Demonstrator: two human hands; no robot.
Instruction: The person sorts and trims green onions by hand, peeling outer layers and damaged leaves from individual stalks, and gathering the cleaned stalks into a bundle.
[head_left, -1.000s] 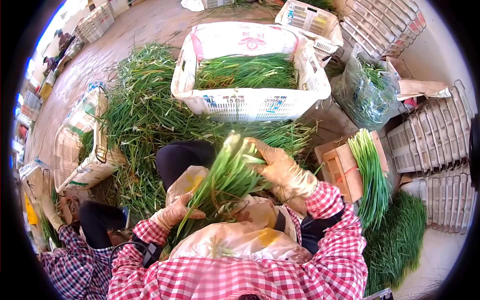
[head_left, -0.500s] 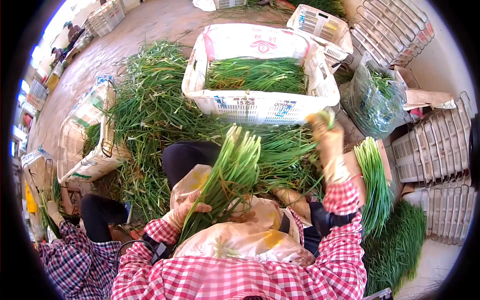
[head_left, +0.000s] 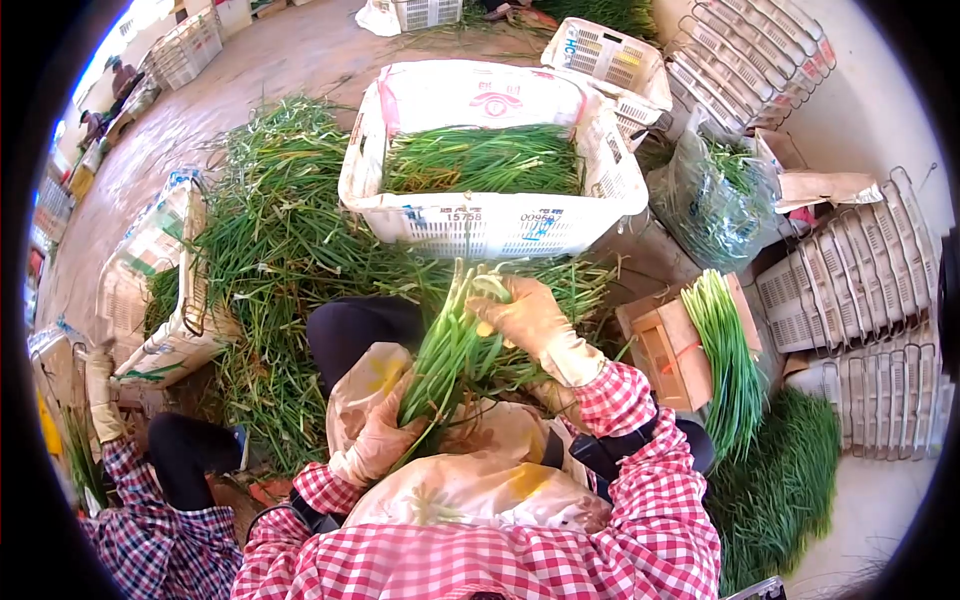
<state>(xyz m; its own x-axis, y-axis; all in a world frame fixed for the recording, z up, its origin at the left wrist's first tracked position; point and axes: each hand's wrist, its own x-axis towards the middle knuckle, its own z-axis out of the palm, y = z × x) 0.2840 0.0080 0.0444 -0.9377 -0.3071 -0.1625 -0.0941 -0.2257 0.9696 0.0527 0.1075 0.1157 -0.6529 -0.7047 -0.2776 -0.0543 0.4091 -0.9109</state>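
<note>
A bunch of garlic chives (head_left: 445,350) stands tilted over my lap, pale stem ends up. My left hand (head_left: 380,440), in a pale glove, is closed around its lower leafy part. At the top of the bunch, my gloved right hand (head_left: 528,318) has its fingers closed on the stem ends; the fingertips are partly hidden among the stalks. Loose chives (head_left: 300,230) lie heaped in front of me and to the left. A neat bundle of chives (head_left: 722,350) rests against a small wooden stool (head_left: 668,350) on my right.
Ahead is a white crate (head_left: 490,225) holding chives. A plastic bag (head_left: 715,200) of greens and stacked crates (head_left: 850,280) stand at the right. More chives (head_left: 780,490) lie on the floor there. A co-worker's checked sleeve (head_left: 160,530) is close on my left, near a tilted crate (head_left: 150,280).
My right hand has come down and left from beside the white crate to the top of the bunch, closing on its stems. The view has shifted slightly. The co-worker's gloved hand has moved up.
</note>
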